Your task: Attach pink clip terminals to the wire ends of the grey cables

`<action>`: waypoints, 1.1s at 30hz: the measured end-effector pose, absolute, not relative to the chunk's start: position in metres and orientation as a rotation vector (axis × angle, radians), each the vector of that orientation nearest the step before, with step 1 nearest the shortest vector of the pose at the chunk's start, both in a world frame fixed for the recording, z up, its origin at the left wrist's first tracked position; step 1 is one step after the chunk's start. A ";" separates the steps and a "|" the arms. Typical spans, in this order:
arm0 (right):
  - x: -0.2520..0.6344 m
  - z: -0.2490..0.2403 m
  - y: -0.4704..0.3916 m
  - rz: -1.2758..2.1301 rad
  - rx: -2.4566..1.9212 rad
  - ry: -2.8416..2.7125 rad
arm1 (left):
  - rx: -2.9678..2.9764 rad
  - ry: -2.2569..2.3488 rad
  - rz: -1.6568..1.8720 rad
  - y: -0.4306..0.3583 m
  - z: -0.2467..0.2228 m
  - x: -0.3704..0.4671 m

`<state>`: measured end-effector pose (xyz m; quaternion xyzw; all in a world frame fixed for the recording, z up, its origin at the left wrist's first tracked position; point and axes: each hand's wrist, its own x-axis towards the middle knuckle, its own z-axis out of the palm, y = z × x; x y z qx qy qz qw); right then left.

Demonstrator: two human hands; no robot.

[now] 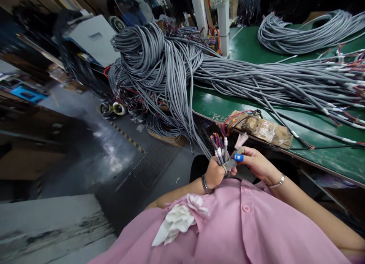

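Close to my body, my left hand is wrapped round a small bunch of grey cables. Their upper ends stick up out of the fist, with white bands and loose red, blue and orange wires. My right hand is closed in a pinch just beside it. A small blue piece with a pale spot sits at its thumb tip; whether it is worn or held I cannot tell. Grey wraps cover some fingertips. A pale pink strip rises above the right fingers. What this pinch holds is hidden.
A green workbench carries long grey cables with stripped ends. A large coil hangs over its left end; another coil lies at the back. A taped wooden block sits on the front edge. A white post stands behind.
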<state>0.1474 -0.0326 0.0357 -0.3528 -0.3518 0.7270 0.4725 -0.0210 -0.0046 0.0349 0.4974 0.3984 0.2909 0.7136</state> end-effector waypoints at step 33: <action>0.133 0.037 -0.042 1.546 -1.077 -0.857 | 0.988 0.894 0.727 -0.001 0.019 -0.026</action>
